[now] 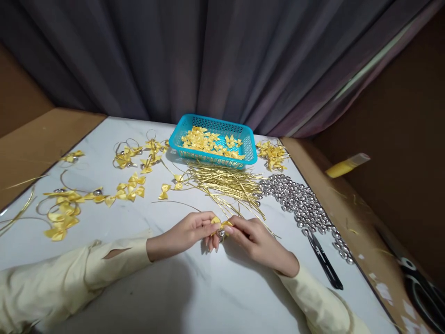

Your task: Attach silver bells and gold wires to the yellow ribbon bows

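Both my hands meet over the white table top, pinching one small yellow ribbon bow between them. My left hand has its fingertips closed on the bow's left side. On the other side, my right hand grips the bow with thumb and forefinger. A shiny silver bell hangs at the bow's middle, between the fingertips. Just beyond lies a loose heap of gold wire strands. How the bell joins the bow is hidden by my fingers.
A blue plastic basket with yellow bows stands at the back. Several bows with bells and wire lie at left. Silver bells, black tweezers, scissors and a yellow tube are at right.
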